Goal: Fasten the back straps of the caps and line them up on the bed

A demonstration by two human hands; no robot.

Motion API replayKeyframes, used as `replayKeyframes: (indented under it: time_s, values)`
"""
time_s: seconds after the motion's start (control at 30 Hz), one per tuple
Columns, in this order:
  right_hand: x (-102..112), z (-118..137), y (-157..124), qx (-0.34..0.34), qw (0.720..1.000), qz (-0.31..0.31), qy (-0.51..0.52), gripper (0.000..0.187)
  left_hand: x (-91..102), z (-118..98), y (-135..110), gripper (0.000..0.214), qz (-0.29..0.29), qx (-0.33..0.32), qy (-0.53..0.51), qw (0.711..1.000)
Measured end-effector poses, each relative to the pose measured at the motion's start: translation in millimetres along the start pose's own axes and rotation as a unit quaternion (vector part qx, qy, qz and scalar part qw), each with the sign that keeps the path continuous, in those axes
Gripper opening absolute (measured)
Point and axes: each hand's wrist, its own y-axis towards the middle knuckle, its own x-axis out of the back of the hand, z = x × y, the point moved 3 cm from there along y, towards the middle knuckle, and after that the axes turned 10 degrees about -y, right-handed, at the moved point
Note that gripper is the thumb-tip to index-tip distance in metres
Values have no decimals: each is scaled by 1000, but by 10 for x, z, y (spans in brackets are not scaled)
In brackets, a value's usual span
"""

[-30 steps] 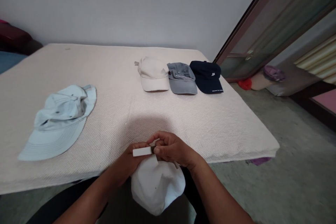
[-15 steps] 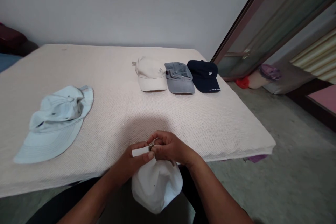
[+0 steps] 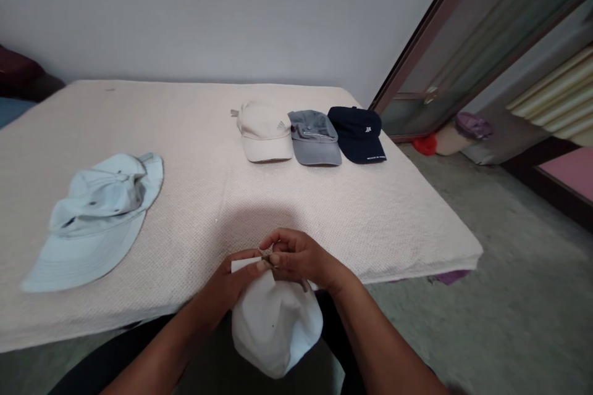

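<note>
Close to my lap, a white cap (image 3: 275, 324) hangs with its crown toward me, just off the near edge of the bed. My left hand (image 3: 238, 281) pinches the cap's back strap, thumb on top. Opposite it, my right hand (image 3: 299, 259) has its fingertips closed on the same strap at a small buckle, which the fingers mostly hide. The cap's brim is not visible. On the bed lie a beige cap (image 3: 264, 129), a grey cap (image 3: 315, 139) and a navy cap (image 3: 356, 134) side by side, brims toward me.
A pale blue cap (image 3: 102, 203) rests on the left of the bed (image 3: 194, 191). Behind the bed stands a grey wall (image 3: 208, 18). To the right are a sliding door (image 3: 426, 62) and concrete floor (image 3: 519, 247), with a red bundle (image 3: 425, 144) by the door.
My fingers have shifted slightly at the strap, and my left thumb now sits a little further back. The whole view has moved very slightly; the caps on the bed stay put.
</note>
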Motion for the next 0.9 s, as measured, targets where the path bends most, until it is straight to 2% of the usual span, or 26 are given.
replayKeyframes:
  time_s: [0.23, 0.5, 0.67, 0.9]
  values:
    - [36, 27, -36, 20, 1000, 12, -3, 25, -22, -10, -17, 18, 20, -1, -4, 1000]
    - [37, 44, -49, 29, 999, 7, -14, 25, 2, 4, -2, 19, 7, 6, 17, 1000]
    - [30, 40, -40, 34, 999, 10, -22, 24, -40, -11, -4, 19, 27, 5, 13, 1000]
    - [65, 34, -51, 34, 999, -5, -36, 22, -57, 3, 11, 23, 13, 2, 42, 999]
